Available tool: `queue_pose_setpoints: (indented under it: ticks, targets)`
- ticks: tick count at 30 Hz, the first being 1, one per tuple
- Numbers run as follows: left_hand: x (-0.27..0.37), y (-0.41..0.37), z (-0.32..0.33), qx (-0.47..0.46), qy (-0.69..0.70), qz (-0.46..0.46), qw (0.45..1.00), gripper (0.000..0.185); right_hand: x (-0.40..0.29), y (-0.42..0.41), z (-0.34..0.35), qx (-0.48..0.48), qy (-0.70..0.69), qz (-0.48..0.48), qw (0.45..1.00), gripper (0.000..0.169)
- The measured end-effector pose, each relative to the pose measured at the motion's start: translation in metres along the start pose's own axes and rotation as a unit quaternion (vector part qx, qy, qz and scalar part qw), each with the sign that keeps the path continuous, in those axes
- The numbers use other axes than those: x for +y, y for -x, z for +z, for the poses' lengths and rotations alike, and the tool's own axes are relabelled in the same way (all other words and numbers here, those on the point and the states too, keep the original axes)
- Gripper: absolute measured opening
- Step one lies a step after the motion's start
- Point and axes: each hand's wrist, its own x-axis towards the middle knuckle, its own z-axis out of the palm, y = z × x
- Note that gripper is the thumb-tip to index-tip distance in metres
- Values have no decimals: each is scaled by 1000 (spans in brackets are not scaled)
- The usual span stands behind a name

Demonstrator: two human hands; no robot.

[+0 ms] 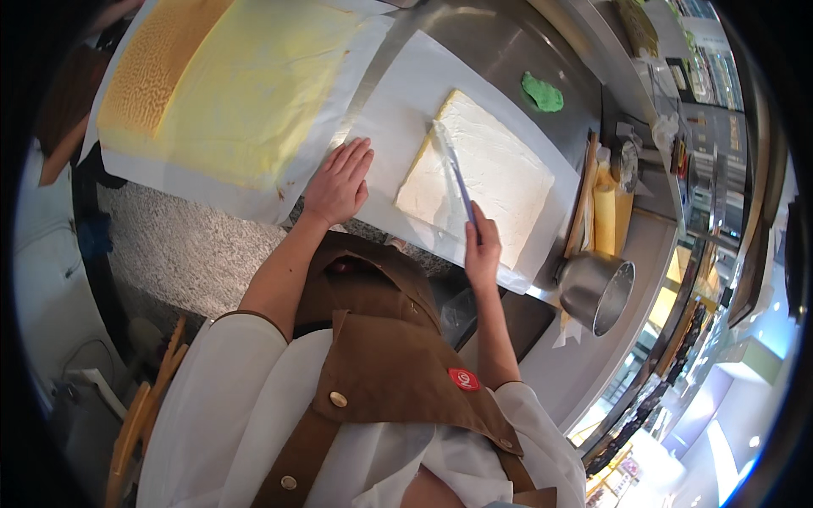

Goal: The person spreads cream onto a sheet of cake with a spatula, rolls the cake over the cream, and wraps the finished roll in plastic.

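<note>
My right hand (484, 246) grips the handle of a long spatula (458, 178). Its blade lies on the left edge of a flat rectangular cake sheet (502, 171) spread with white cream. Under the cake sheet is white baking paper (394, 101). My left hand (341, 182) rests palm down on the near left part of this paper, holding nothing, its fingers extended close together and the thumb a little apart. To the left, a large sheet of paper with yellow residue (254, 95) carries a browned cake piece (168, 70) at its far left.
A green cloth (542, 93) lies on the steel worktop (495, 44) beyond the cake. At the right stand a metal mixing bowl (596, 292) and a pale yellow roll (604, 216) beside wooden boards. Another person's arm (65, 150) shows at the left edge.
</note>
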Motion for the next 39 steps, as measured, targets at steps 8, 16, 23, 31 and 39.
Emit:
queue_pose_setpoints:
  ticks: [8,16,23,31,39]
  targets:
    - [1,-2,2,19,-17,15,1000,48,-16,82,13,-6,-4,36,999,42]
    - [0,0,7,-11,-23,13,1000,51,-19,22,21,97,-8,77,992,41]
    - [-1,1,8,-31,-13,4,999,54,-19,95,39,25,31,66,997,46]
    - [0,2,12,-23,-18,15,999,53,-17,147,-7,64,21,67,995,48]
    - [1,-3,9,-30,-26,30,999,53,-4,98,43,96,-26,113,989,48]
